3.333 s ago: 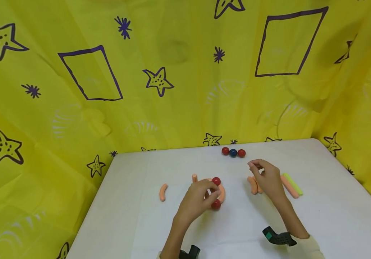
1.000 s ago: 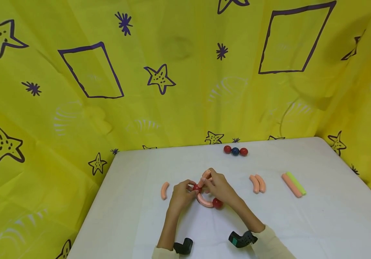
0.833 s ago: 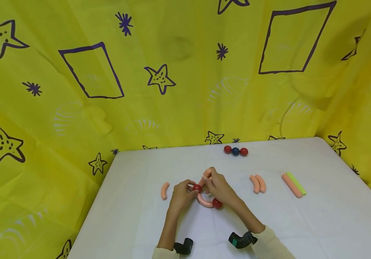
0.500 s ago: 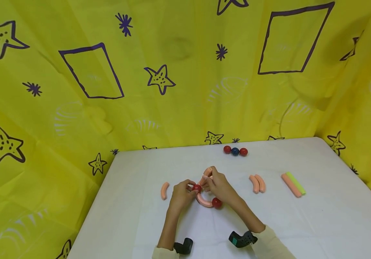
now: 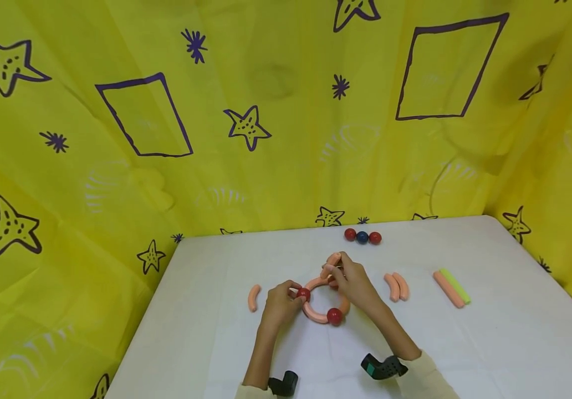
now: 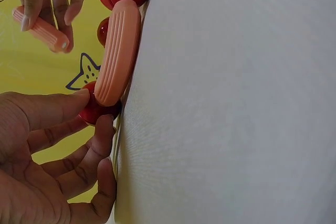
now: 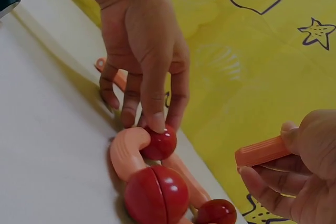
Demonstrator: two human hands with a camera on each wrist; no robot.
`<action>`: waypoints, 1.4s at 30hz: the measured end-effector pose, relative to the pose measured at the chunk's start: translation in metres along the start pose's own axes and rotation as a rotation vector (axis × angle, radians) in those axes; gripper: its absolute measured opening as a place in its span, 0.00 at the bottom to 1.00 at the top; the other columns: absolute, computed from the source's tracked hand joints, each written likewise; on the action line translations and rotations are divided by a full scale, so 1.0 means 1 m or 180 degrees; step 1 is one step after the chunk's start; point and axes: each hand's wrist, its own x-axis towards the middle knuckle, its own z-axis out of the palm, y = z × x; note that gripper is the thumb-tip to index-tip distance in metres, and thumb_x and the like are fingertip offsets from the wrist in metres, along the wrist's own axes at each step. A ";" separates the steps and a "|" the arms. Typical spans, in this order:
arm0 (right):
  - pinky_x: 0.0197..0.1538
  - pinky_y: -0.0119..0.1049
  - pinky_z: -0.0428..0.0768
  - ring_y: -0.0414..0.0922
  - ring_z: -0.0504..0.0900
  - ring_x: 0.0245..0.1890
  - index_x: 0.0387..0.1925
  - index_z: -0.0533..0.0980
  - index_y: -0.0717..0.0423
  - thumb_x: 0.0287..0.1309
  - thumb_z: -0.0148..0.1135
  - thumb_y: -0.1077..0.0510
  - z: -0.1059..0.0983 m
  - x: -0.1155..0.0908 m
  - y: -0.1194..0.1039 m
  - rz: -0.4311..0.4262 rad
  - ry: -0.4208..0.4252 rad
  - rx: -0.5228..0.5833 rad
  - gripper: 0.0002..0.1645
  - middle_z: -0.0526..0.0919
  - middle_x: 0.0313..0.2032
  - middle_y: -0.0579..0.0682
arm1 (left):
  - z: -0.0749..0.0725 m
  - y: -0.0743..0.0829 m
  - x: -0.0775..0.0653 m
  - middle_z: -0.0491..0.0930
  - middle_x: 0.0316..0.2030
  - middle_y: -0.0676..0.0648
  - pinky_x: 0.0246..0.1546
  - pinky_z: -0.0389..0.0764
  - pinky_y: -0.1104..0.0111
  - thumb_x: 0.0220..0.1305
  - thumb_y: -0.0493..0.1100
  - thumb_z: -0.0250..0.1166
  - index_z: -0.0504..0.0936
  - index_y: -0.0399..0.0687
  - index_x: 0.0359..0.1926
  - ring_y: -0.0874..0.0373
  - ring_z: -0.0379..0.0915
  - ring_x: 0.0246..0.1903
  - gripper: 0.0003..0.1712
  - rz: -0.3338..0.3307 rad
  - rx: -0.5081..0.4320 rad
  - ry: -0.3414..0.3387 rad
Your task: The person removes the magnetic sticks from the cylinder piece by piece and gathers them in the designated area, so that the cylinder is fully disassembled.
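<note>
On the white table lies a ring of curved, ribbed orange rods (image 5: 315, 316) joined by red balls. My left hand (image 5: 281, 303) pinches the ring's left red ball (image 5: 304, 294) between thumb and fingers, also clear in the left wrist view, where a ribbed rod (image 6: 119, 53) meets that ball. Just above the ring's far side, my right hand (image 5: 358, 285) grips a separate curved orange rod (image 5: 331, 265), its end sticking out in the right wrist view. Another red ball (image 5: 335, 316) sits at the near side. The far right ball is partly hidden behind the right hand.
A loose curved rod (image 5: 253, 297) lies to the left. Two more curved rods (image 5: 397, 286) lie right of the ring, then a straight orange rod (image 5: 448, 289) beside a green rod (image 5: 455, 285). A blue ball (image 5: 362, 238) between two red balls stands near the yellow curtain (image 5: 286, 166).
Over the last half second my right hand has moved right with its curved rod, away from the left ball, uncovering the ring's far rod. Earlier it was over the two rods at right.
</note>
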 end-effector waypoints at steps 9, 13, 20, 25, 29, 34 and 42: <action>0.38 0.30 0.80 0.45 0.82 0.39 0.45 0.74 0.58 0.67 0.58 0.54 -0.027 -0.009 0.009 -0.0233 0.0433 -0.0319 0.11 0.85 0.37 0.51 | 0.000 0.001 0.001 0.82 0.29 0.45 0.25 0.72 0.71 0.57 0.37 0.69 0.82 0.39 0.46 0.60 0.71 0.25 0.14 0.0008 0.0031 -0.0022; 0.35 0.28 0.78 0.45 0.81 0.37 0.48 0.76 0.59 0.65 0.62 0.54 -0.043 -0.014 0.014 -0.0286 0.0580 -0.0472 0.14 0.84 0.34 0.49 | -0.002 0.003 0.001 0.82 0.30 0.44 0.25 0.72 0.71 0.58 0.37 0.68 0.82 0.39 0.46 0.60 0.71 0.26 0.14 -0.0008 0.0024 -0.0036; 0.35 0.26 0.78 0.39 0.79 0.36 0.50 0.78 0.60 0.64 0.63 0.52 -0.074 -0.024 0.022 -0.0164 0.0752 -0.0667 0.19 0.84 0.36 0.53 | -0.002 0.004 0.001 0.82 0.30 0.43 0.27 0.73 0.69 0.58 0.37 0.69 0.82 0.39 0.45 0.58 0.73 0.28 0.13 -0.0008 -0.0012 -0.0044; 0.34 0.25 0.77 0.27 0.74 0.34 0.50 0.79 0.58 0.64 0.63 0.51 -0.100 -0.035 0.031 0.0004 0.0874 -0.0648 0.18 0.83 0.38 0.55 | -0.001 0.002 0.002 0.81 0.30 0.43 0.25 0.73 0.70 0.58 0.36 0.69 0.82 0.38 0.46 0.58 0.73 0.26 0.14 0.0017 0.0000 -0.0063; 0.32 0.24 0.75 0.23 0.71 0.33 0.51 0.78 0.61 0.66 0.61 0.50 -0.124 -0.044 0.036 0.0152 0.0993 -0.0812 0.21 0.83 0.38 0.59 | 0.000 0.001 0.001 0.81 0.29 0.44 0.24 0.72 0.71 0.58 0.36 0.69 0.82 0.39 0.46 0.60 0.72 0.25 0.14 0.0032 0.0052 -0.0066; 0.33 0.27 0.72 0.29 0.70 0.35 0.54 0.77 0.64 0.67 0.57 0.44 -0.153 -0.056 0.047 0.0569 0.1125 -0.1085 0.28 0.82 0.44 0.64 | 0.001 0.001 0.000 0.80 0.29 0.45 0.24 0.72 0.72 0.58 0.36 0.69 0.82 0.40 0.46 0.60 0.71 0.25 0.14 -0.0025 0.0012 -0.0069; 0.28 0.23 0.71 0.44 0.76 0.38 0.52 0.76 0.66 0.62 0.59 0.37 -0.178 -0.073 0.079 0.1406 0.1426 -0.0965 0.36 0.80 0.47 0.66 | -0.001 0.001 -0.001 0.81 0.30 0.44 0.24 0.71 0.72 0.58 0.36 0.68 0.81 0.40 0.47 0.60 0.71 0.26 0.15 -0.0021 0.0036 -0.0071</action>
